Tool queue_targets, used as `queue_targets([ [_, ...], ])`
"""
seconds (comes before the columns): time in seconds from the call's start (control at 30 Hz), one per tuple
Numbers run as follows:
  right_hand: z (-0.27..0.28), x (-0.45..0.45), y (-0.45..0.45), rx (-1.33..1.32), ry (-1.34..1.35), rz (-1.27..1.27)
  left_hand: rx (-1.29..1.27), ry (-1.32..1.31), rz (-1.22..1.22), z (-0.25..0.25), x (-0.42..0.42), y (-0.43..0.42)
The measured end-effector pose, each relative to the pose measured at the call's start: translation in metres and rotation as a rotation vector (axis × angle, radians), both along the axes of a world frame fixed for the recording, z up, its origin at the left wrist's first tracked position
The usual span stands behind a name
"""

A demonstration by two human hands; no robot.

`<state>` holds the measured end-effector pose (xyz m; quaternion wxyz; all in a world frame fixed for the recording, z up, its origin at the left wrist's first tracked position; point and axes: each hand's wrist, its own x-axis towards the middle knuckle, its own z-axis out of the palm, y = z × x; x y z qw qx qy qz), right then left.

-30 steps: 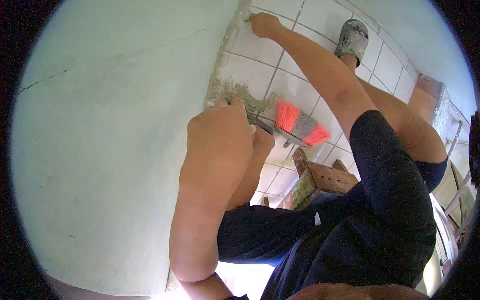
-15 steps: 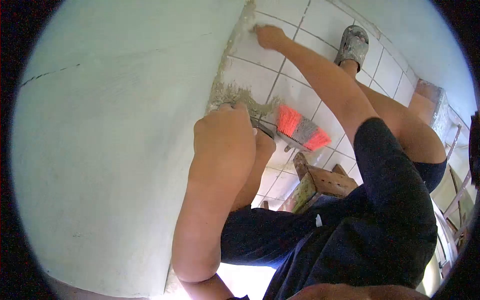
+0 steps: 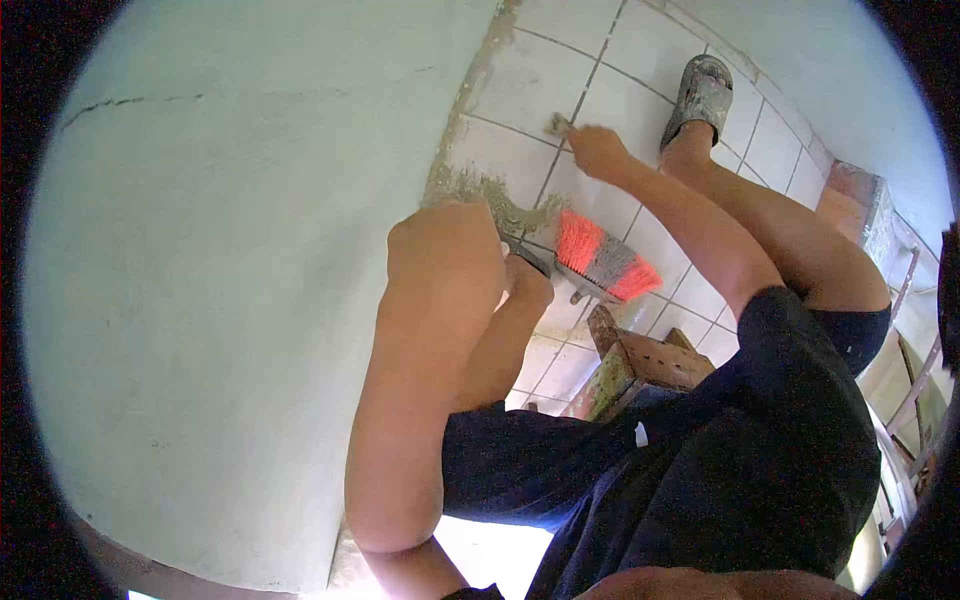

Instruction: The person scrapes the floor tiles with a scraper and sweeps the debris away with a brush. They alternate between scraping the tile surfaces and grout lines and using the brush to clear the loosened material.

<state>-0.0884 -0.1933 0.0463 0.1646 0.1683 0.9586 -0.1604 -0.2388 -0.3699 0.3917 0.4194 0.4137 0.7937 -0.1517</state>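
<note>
Brush-like tool [image 3: 558, 124] juts from the curled fingers of your right hand [image 3: 600, 152], poised over white floor tiles [image 3: 622, 97] out from the pale green wall [image 3: 250, 300]; whether its tip meets the tile cannot be told from this angle. Your left hand [image 3: 445, 240], well apart from the right, bends down close beside the wall, its fingers mostly hidden, so whether it grips anything is unclear. Near it, a grey-brown smear [image 3: 515, 212] spreads over the tiles, an orange-and-grey broom head [image 3: 607, 255] just beside. The step in hand appears to be tool work over the floor; a next stroke would call for a steady pinch, a low wrist and room around the broom head.
</note>
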Motion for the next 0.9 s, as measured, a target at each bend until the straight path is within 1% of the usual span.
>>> queue_targets([
  [0.03,0.009,0.015,-0.009,-0.009,-0.054,-0.013,0.028,0.029,-0.006,-0.001,0.001,-0.002],
  [0.13,0.010,0.002,-0.015,-0.058,-0.006,-0.029,0.043,0.045,-0.013,-0.005,0.006,-0.002],
  [0.2,0.006,-0.045,-0.013,-0.057,-0.031,0.042,0.032,0.027,-0.009,-0.009,0.009,-0.002],
  [0.23,0.010,-0.072,-0.014,-0.054,-0.001,0.038,0.036,0.015,-0.007,-0.013,0.011,-0.004],
  [0.3,0.006,-0.087,-0.011,-0.040,0.030,0.035,0.051,0.003,-0.004,-0.015,0.009,-0.006],
  [0.37,0.000,-0.079,-0.013,-0.043,-0.035,0.051,-0.010,-0.001,-0.030,-0.011,0.008,-0.008],
  [0.43,0.025,-0.040,-0.013,-0.027,-0.015,0.117,0.037,0.031,-0.023,-0.011,0.003,-0.014],
  [0.5,0.017,-0.009,-0.012,-0.045,-0.029,0.137,0.063,0.050,-0.013,-0.012,0.000,-0.018],
  [0.53,0.008,0.002,-0.014,-0.069,-0.049,0.141,0.005,0.041,0.005,-0.011,-0.001,-0.016],
  [0.6,0.002,-0.015,-0.017,-0.060,-0.028,0.126,-0.060,0.024,0.015,-0.012,0.001,-0.013],
  [0.63,0.000,-0.023,-0.021,-0.050,-0.004,0.115,-0.035,0.028,-0.010,-0.013,0.003,-0.014],
  [0.7,0.009,-0.031,-0.023,-0.029,-0.040,0.117,0.006,0.026,-0.036,-0.009,0.004,-0.013],
  [0.77,0.020,-0.016,-0.004,0.036,-0.072,0.126,0.042,-0.007,-0.055,-0.003,0.003,-0.008],
  [0.83,0.009,0.003,-0.011,-0.005,-0.005,0.074,0.064,0.034,-0.033,0.004,0.000,-0.004],
  [0.87,0.013,0.002,-0.017,-0.017,0.044,0.046,0.070,0.053,-0.015,0.003,0.000,-0.004],
  [0.9,0.004,-0.005,-0.017,-0.025,0.036,0.044,0.062,0.045,-0.017,0.000,0.000,-0.004],
])
